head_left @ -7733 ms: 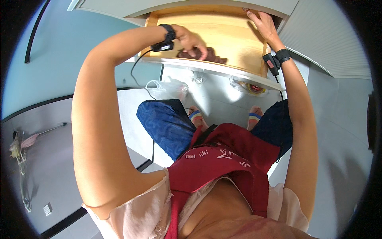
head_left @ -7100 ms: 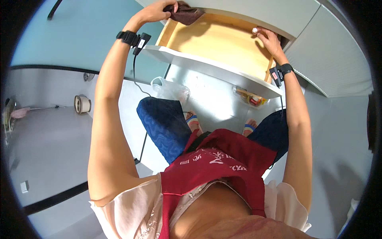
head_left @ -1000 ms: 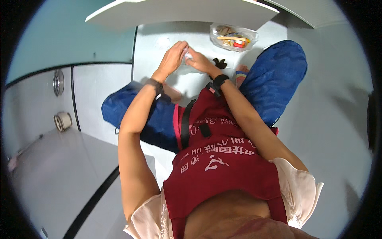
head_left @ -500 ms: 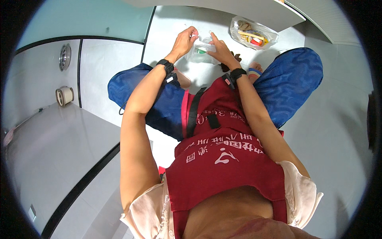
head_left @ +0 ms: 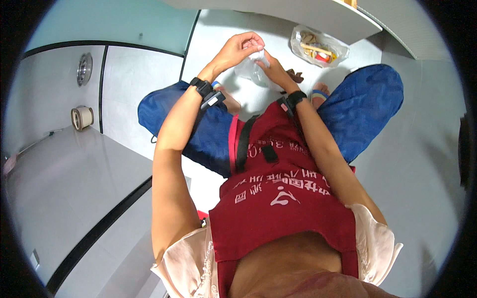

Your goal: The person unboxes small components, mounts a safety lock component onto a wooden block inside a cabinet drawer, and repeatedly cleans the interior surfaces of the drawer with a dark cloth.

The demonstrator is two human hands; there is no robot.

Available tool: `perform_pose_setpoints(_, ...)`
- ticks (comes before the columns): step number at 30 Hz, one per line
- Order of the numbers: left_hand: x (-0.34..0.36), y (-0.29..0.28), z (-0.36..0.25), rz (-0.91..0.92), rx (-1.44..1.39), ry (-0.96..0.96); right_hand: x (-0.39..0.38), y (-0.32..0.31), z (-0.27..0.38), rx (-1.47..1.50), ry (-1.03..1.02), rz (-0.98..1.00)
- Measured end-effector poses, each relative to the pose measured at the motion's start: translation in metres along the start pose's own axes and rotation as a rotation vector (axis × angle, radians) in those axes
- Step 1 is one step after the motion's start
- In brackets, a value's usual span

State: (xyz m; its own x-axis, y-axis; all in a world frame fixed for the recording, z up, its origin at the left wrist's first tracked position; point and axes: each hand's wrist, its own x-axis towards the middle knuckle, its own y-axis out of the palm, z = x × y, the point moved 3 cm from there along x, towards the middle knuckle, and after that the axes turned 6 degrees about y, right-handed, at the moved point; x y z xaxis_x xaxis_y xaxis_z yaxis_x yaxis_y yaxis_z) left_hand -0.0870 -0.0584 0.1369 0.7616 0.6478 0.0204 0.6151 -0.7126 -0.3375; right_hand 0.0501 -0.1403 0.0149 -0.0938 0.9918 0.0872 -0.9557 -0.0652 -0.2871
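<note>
We record both hands raised over the white floor tiles (head_left: 223,30), gripping one crumpled clear plastic bag (head_left: 251,72). The left hand (head_left: 238,47) pinches its upper edge with fingers together; the right hand (head_left: 273,72) has fingers clamped on its side. A second clear bag of mixed items (head_left: 318,47) lies nearby on the floor.

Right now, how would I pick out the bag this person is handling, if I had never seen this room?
Start at the red apron and follow both forearms up to where the left hand and right hand meet above the white floor. Between them is a clear plastic bag, crumpled and seemingly empty. The other clear bag, lying farther off by the white shelf edge, is untouched and full of colourful items.
</note>
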Motion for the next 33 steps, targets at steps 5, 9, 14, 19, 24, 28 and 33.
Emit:
perform_pose_setpoints(5,-0.027,-0.070,-0.031,0.049,-0.078,-0.127,0.005,-0.015,0.064,0.043,-0.063,-0.009)
perform_pose_setpoints(9,-0.045,-0.071,-0.035,0.396,0.155,0.047,0.002,-0.043,0.115,0.151,-0.010,0.022)
perform_pose_setpoints(14,-0.053,-0.014,-0.079,0.348,0.257,-0.032,0.015,-0.034,0.196,0.056,-0.271,-0.051)
perform_pose_setpoints(19,-0.048,-0.031,-0.090,-0.076,0.157,0.002,0.034,-0.049,0.278,-0.026,-0.525,-0.109)
perform_pose_setpoints(24,-0.032,-0.073,-0.167,-0.335,0.350,0.233,0.041,-0.099,0.349,-0.251,-0.745,-0.285)
perform_pose_setpoints(28,-0.004,-0.117,-0.236,-0.432,0.569,0.391,0.039,-0.149,0.396,-0.404,-1.130,-0.784)
perform_pose_setpoints(33,0.089,-0.237,-0.212,-0.338,1.581,0.749,0.042,-0.226,0.368,-0.392,-0.821,-0.746)
